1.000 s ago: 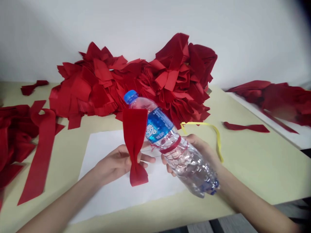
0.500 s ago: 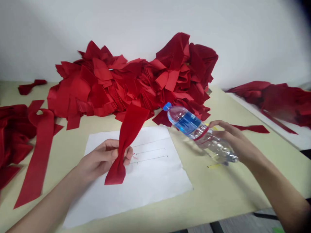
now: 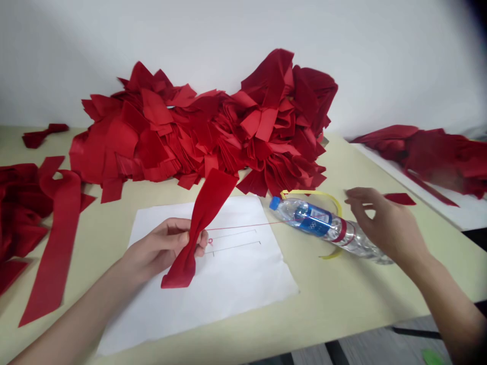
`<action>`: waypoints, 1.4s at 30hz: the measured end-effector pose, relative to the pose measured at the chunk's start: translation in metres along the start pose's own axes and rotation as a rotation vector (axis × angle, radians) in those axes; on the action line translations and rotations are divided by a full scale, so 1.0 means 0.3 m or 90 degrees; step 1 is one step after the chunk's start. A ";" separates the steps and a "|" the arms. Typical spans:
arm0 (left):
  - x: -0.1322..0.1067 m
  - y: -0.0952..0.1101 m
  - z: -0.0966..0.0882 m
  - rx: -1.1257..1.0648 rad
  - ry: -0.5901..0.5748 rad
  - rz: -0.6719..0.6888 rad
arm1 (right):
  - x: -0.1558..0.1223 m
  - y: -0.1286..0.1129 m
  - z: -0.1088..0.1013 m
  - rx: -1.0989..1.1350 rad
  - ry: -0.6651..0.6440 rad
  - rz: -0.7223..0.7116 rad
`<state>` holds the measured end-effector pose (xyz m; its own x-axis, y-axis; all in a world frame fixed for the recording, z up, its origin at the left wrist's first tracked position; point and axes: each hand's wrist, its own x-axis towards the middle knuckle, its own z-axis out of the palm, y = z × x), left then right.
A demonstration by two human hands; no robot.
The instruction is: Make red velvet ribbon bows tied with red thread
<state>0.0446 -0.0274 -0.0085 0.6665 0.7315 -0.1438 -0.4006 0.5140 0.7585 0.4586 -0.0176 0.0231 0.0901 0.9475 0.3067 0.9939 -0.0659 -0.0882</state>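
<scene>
On the head camera I saw the left hand point(image 3: 160, 248) pinching a red velvet ribbon point(image 3: 201, 223) at its gathered waist, the fingers point(image 3: 186, 238) closed narrowly around it so that it formed a bow shape. Its long axis ran slantwise, with the upper tail rising to the right and the lower tail falling to the left, above a sheet of white paper point(image 3: 243, 299) marked with ruled pen lines point(image 3: 234, 241). I judged the ribbon light and very soft, limp except where gathered, so the pinched waist looked the best place to hold it. A thin red thread point(image 3: 243, 226) ran from that waist toward a crushed plastic water bottle point(image 3: 323, 225), which lay on its side on the worktop point(image 3: 342, 299), its blue cap point(image 3: 274, 203) pointing left. The bottle looked light, thin-walled and perhaps slippery; I would have taken it around the body, near its red band point(image 3: 340, 230). The right hand point(image 3: 384, 223) hung just above the bottle's base end, its fingers point(image 3: 359, 197) spread wide and seemingly not touching it. A yellow ribbon strip point(image 3: 312, 193) curved behind the bottle. Beyond lay a large heap of cut red ribbon pieces point(image 3: 182, 132), with more red ribbon at the left point(image 3: 57, 243) and right point(image 3: 429, 157).
</scene>
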 end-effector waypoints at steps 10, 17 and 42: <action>0.002 -0.005 0.019 0.015 0.032 -0.007 | -0.069 -0.599 -0.075 0.420 -0.280 -0.476; -0.006 0.000 0.006 0.007 0.058 -0.020 | 0.009 -0.618 -0.023 0.512 -0.272 -0.382; 0.002 0.013 -0.013 0.014 0.129 0.007 | 0.046 -0.488 0.031 0.418 0.028 -0.404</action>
<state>0.0410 -0.0232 -0.0079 0.5217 0.8130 -0.2588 -0.3918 0.4977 0.7738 0.3137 0.0081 0.0316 -0.4450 0.7319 0.5160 0.6236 0.6668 -0.4079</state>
